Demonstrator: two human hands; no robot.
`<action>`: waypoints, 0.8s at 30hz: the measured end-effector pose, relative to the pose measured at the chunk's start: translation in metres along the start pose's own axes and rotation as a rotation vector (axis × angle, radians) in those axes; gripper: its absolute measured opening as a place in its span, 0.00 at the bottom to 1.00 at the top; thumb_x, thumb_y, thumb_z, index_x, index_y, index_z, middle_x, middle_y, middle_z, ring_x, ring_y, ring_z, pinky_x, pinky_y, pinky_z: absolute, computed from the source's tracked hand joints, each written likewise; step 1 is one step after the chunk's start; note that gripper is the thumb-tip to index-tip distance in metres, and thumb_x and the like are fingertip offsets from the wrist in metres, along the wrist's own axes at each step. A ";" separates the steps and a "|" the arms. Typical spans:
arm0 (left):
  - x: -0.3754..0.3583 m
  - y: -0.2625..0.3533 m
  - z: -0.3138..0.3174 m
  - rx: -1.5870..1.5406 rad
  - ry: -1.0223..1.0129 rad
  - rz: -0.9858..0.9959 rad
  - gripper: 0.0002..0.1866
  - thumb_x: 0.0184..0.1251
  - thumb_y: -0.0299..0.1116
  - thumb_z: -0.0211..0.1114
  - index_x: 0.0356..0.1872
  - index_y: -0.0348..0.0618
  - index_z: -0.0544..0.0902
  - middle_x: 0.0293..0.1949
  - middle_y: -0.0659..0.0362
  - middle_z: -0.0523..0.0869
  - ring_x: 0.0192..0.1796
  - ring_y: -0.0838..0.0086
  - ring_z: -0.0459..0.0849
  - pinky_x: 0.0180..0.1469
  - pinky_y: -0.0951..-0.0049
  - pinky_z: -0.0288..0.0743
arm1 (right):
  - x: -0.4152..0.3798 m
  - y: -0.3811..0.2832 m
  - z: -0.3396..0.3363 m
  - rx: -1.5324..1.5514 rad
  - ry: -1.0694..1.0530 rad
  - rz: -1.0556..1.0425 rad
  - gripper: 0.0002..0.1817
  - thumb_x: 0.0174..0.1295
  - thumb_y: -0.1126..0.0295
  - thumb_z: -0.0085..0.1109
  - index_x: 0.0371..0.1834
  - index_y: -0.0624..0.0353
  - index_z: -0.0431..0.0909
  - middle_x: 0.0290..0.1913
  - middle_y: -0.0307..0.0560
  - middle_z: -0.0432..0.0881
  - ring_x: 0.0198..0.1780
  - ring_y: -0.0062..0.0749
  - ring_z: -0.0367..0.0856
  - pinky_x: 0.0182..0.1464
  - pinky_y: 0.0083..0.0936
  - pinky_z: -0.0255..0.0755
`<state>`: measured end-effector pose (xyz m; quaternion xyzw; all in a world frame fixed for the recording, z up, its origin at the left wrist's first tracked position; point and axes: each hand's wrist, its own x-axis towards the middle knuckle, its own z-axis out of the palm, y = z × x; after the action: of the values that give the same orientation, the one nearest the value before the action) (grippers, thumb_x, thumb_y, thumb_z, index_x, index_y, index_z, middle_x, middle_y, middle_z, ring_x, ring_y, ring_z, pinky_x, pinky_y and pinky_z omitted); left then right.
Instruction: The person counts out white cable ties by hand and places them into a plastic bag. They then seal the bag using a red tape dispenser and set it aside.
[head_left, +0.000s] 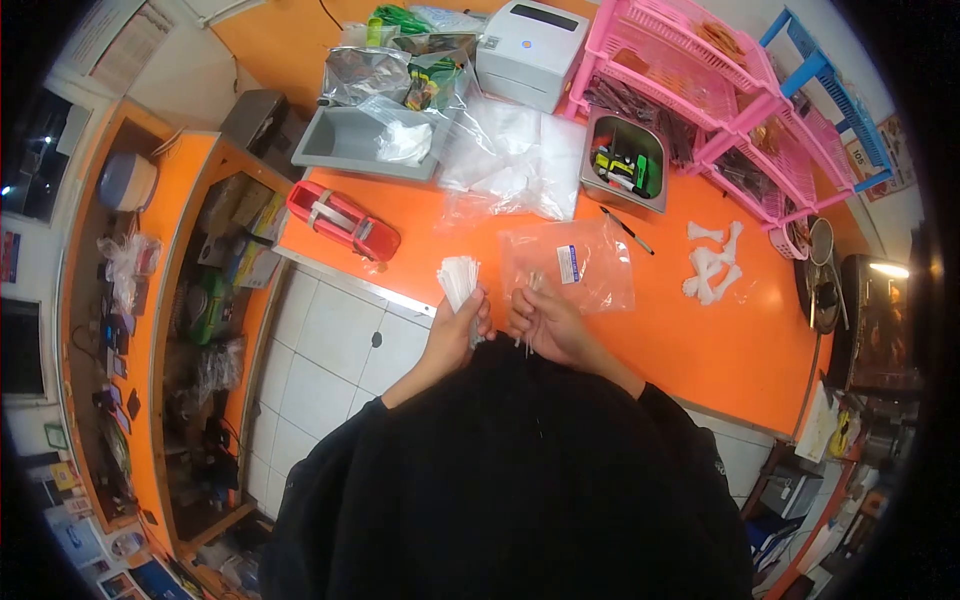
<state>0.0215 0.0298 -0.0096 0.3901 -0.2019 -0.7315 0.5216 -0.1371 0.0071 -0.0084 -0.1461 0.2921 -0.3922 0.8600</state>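
My left hand [460, 325] is closed around a fanned bundle of thin white strips [459, 277], whose ends spread out above the fingers. Close beside it, my right hand [548, 322] pinches a few thin pale strips [535, 281] that stick out above and below the fingers. Both hands are near my chest at the table's front edge. Just beyond the right hand lies a clear plastic bag [605, 262] with a white and blue label [569, 264]. Several small white bundles [708, 268] lie in a loose pile further right.
On the orange table [730, 345] are a red tape dispenser [345, 222], a grey tray [345, 145], clear plastic sheets [520, 150], a black pen [628, 232] and a metal container [626, 160]. Behind stand a white label printer [530, 55] and pink basket racks [690, 85].
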 end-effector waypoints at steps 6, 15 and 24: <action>-0.002 0.025 -0.014 0.141 -0.146 -0.057 0.09 0.65 0.35 0.55 0.40 0.44 0.69 0.26 0.62 0.72 0.26 0.76 0.72 0.32 0.76 0.69 | 0.016 0.012 -0.002 0.079 -0.026 -0.022 0.09 0.69 0.62 0.38 0.46 0.50 0.65 0.21 0.34 0.57 0.22 0.21 0.59 0.28 0.21 0.58; 0.008 0.054 -0.038 -0.015 -0.250 -0.092 0.10 0.66 0.31 0.52 0.46 0.42 0.69 0.30 0.60 0.74 0.26 0.81 0.71 0.28 0.79 0.68 | 0.040 -0.008 0.041 -0.555 0.087 -0.133 0.07 0.64 0.67 0.50 0.35 0.59 0.67 0.18 0.31 0.58 0.17 0.14 0.56 0.21 0.12 0.53; 0.025 0.102 0.003 0.134 -0.145 0.239 0.11 0.63 0.29 0.57 0.43 0.42 0.66 0.22 0.64 0.70 0.15 0.83 0.62 0.15 0.83 0.56 | 0.073 -0.027 0.113 -0.628 0.062 -0.579 0.05 0.56 0.76 0.59 0.30 0.62 0.72 0.16 0.29 0.58 0.19 0.12 0.60 0.22 0.12 0.59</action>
<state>0.0773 -0.0315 0.0547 0.3432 -0.3323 -0.6754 0.5618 -0.0454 -0.0633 0.0655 -0.4649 0.3698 -0.5137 0.6191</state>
